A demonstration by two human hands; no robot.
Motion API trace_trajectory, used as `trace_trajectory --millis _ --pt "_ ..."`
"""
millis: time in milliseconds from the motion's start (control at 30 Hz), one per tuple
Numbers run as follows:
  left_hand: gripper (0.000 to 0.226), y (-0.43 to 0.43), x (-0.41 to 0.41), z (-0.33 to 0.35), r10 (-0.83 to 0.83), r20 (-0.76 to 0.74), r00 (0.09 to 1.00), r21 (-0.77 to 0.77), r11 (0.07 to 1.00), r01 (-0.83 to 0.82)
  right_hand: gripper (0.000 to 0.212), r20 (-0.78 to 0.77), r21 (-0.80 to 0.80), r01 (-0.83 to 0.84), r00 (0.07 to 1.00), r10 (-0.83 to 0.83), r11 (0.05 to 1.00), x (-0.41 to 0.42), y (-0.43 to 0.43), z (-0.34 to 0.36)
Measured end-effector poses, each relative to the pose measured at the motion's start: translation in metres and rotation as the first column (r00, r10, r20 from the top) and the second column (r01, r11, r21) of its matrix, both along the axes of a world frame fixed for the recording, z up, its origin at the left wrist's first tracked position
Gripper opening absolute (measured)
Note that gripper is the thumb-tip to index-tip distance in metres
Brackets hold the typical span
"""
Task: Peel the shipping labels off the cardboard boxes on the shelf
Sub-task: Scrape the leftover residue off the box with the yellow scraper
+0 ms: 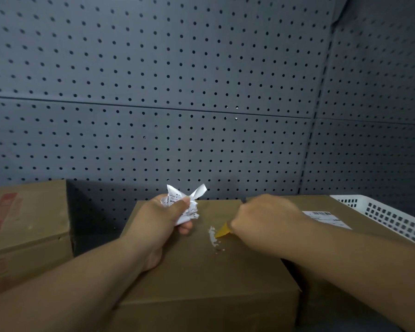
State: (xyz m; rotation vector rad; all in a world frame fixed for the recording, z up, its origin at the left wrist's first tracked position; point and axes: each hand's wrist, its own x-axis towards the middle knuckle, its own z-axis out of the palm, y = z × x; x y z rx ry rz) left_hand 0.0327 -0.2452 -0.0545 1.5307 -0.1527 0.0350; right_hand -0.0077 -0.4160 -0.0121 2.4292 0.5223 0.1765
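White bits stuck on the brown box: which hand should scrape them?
Right hand: it grips the yellow scraper beside the white label scraps. Left hand is full of crumpled white label paper.

The boxes (201, 271) are brown, the crumpled label (186, 203) white with black print, the scraper (223, 230) yellow, the pegboard (153, 92) grey with dark holes.

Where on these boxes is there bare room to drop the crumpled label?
The near half of the middle box top, between both forearms, is bare. The dark gap between it and the left box also looks open. Crowded: around the white residue, where the right hand works a yellow scraper, and the left hand clutches the crumpled label.
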Motion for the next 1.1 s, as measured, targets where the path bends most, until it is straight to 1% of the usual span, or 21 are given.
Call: trace_trajectory --millis 100,233,300,433,567,733,800,900,1067,1100 --pt "0.020 -0.001 0.000 0.001 0.010 0.002 1.000 0.008 1.000 -0.010 0.021 0.012 -0.021 0.014 1.000 -0.014 1.000 -0.001 0.006 0.004" --pt "0.022 -0.002 -0.002 0.000 0.042 0.005 0.999 0.019 0.999 -0.042 0.025 -0.007 0.046 0.020 1.000 -0.020 0.999 0.001 0.013 0.003" --pt "0.023 -0.002 -0.003 0.000 0.032 -0.006 0.999 0.024 0.999 -0.032 0.020 -0.034 0.040 0.015 0.999 -0.013 0.999 -0.006 0.006 0.005" --pt "0.022 -0.002 -0.005 0.002 0.002 -0.015 1.000 0.039 0.999 -0.001 0.023 -0.028 -0.009 -0.009 1.000 0.008 1.000 -0.017 0.004 0.013" --pt "0.021 -0.003 -0.008 0.004 -0.020 -0.005 1.000 0.076 0.997 0.020 0.027 0.011 0.011 0.052 0.999 -0.052 0.999 -0.001 0.016 0.007" --pt "0.022 0.001 -0.003 0.007 -0.023 0.003 1.000 0.002 1.000 0.023 0.019 -0.005 0.046 0.067 0.998 -0.066 0.997 0.011 0.000 0.002" --pt "0.021 0.002 -0.001 0.010 -0.020 -0.008 1.000 -0.020 1.000 0.020 0.019 0.008 0.061 0.081 0.997 -0.082 0.995 0.013 -0.007 0.003" --pt "0.021 0.002 0.002 0.012 -0.042 -0.034 0.999 -0.057 0.998 0.040 0.019 0.019 0.050 0.056 0.998 -0.057 0.997 0.015 -0.011 0.008" --pt "0.021 0.001 0.006 0.006 -0.023 -0.019 1.000 -0.017 1.000 0.023 0.026 -0.030 0.053 0.013 0.999 -0.011 0.999 0.013 -0.018 0.013" --pt "0.022 0.001 0.006 0.005 -0.024 -0.011 1.000 -0.001 1.000 0.024 0.024 -0.024 0.041 0.008 1.000 -0.007 0.999 0.013 -0.017 0.012"
